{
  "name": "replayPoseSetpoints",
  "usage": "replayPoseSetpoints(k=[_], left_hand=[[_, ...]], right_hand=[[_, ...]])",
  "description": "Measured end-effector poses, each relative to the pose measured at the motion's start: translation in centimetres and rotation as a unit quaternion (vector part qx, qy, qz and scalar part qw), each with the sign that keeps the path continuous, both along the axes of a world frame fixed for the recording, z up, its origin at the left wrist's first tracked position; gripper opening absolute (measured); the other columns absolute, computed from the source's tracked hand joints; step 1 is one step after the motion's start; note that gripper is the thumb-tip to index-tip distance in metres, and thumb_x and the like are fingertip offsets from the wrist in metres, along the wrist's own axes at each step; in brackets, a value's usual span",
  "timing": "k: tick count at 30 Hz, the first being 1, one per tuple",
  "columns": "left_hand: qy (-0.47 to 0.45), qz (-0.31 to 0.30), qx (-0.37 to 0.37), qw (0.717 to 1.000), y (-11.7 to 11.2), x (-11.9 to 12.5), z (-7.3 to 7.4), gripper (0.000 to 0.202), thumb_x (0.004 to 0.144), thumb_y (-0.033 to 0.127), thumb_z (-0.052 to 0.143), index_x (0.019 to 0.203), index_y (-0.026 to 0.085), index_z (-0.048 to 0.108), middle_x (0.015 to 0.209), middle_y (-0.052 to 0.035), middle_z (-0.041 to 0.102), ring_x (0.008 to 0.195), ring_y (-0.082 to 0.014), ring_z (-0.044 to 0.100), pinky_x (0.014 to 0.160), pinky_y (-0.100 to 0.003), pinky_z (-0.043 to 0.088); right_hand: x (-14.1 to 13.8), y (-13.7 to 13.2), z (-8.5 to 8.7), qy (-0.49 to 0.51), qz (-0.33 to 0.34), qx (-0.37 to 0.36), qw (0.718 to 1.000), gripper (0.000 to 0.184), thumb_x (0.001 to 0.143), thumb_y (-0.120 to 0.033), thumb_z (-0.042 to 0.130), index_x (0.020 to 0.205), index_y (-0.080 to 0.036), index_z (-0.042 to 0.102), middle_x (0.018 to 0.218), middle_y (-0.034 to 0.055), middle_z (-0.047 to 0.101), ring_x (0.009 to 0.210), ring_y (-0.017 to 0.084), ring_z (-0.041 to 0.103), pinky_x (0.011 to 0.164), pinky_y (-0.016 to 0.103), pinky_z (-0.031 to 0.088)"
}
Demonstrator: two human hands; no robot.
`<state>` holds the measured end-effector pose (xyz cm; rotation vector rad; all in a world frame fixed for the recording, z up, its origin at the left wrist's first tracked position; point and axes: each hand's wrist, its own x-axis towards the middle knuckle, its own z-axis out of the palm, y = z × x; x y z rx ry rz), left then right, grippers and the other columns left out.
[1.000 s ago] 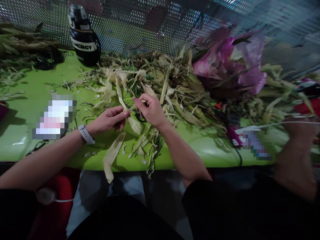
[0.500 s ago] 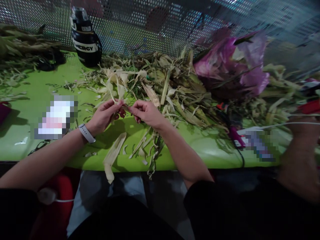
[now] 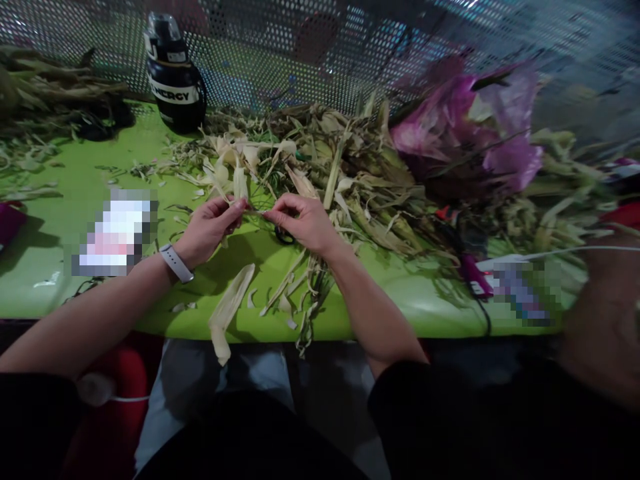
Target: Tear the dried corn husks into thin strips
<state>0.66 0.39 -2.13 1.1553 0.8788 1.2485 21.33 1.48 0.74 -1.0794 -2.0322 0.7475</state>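
Note:
My left hand [image 3: 213,227], with a pale watch band at the wrist, is closed in a pinch on a pale corn husk [image 3: 241,181] that rises above the fingertips. A thin strand [image 3: 257,212] runs across the small gap to my right hand [image 3: 307,223], whose thumb and forefinger pinch its other end. Under the right hand's curled fingers shows a dark curved loop [image 3: 285,235]; what it belongs to is hidden. Below the hands a loose husk strip [image 3: 231,303] hangs over the edge of the green table [image 3: 175,323], beside thin husk scraps [image 3: 285,303].
Behind my hands lies a heap of dry husks [image 3: 370,180] with a pink plastic bag [image 3: 510,153]. A black bottle [image 3: 175,90] stands by the perforated screen [image 3: 260,60]. A blurred-out phone [image 3: 117,233] lies left. At right is another person's arm [image 3: 605,313] near a cable.
My right hand has drawn slightly to the right, away from the left, and the strand between them now shows stretched out. The husk in my left hand stands more upright.

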Motion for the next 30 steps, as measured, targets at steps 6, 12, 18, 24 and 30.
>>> replayPoseSetpoints(k=[6, 12, 18, 24, 30], left_hand=[[0.151, -0.089, 0.059, 0.983, -1.2, 0.3, 0.3, 0.036, 0.078, 0.049, 0.073, 0.074, 0.014, 0.066, 0.060, 0.0020, 0.052, 0.053, -0.0069, 0.043, 0.049, -0.021, 0.032], [0.196, -0.165, 0.081, 0.963, -1.9, 0.7, -0.1, 0.034, 0.081, 0.047, 0.070, 0.073, 0.014, 0.065, 0.060, 0.0015, 0.055, 0.054, -0.0079, 0.045, 0.052, -0.022, 0.035], [0.110, -0.166, 0.021, 0.980, -1.6, 0.6, 0.3, 0.032, 0.079, 0.046, 0.073, 0.082, 0.015, 0.073, 0.073, -0.0039, 0.070, 0.064, -0.0117, 0.061, 0.061, -0.023, 0.046], [-0.053, -0.077, 0.009, 0.996, -1.0, 0.4, 0.7, 0.035, 0.077, 0.041, 0.077, 0.104, 0.019, 0.074, 0.103, -0.0073, 0.075, 0.101, -0.0202, 0.069, 0.094, -0.033, 0.051], [-0.044, -0.030, 0.022, 0.998, -1.1, 0.5, 0.5, 0.028, 0.080, 0.039, 0.075, 0.098, 0.018, 0.073, 0.100, -0.0070, 0.075, 0.102, -0.0209, 0.070, 0.096, -0.035, 0.052]], right_hand=[[-0.3, -0.5, 0.7, -0.005, -0.050, 0.186, 0.981, 0.040, 0.088, -0.059, 0.056, 0.105, -0.024, 0.066, 0.124, 0.0099, 0.059, 0.126, 0.028, 0.048, 0.109, 0.050, 0.035], [-2.1, -1.3, -0.1, -0.038, 0.001, 0.176, 0.984, 0.026, 0.092, -0.046, 0.057, 0.090, -0.024, 0.069, 0.125, 0.0069, 0.061, 0.132, 0.028, 0.045, 0.114, 0.054, 0.029], [-2.5, -2.8, 0.6, 0.041, -0.086, 0.235, 0.967, 0.025, 0.097, -0.040, 0.048, 0.087, -0.022, 0.062, 0.107, 0.0084, 0.062, 0.112, 0.023, 0.055, 0.103, 0.047, 0.041], [-2.5, -3.2, 0.1, 0.005, -0.089, 0.173, 0.981, 0.032, 0.092, -0.040, 0.053, 0.068, -0.019, 0.055, 0.069, 0.0027, 0.056, 0.070, 0.015, 0.051, 0.071, 0.033, 0.043], [-3.7, -2.3, -1.1, 0.066, 0.045, -0.117, 0.990, 0.032, 0.083, -0.046, 0.061, 0.081, -0.014, 0.065, 0.075, 0.0023, 0.063, 0.065, 0.012, 0.049, 0.064, 0.028, 0.040]])
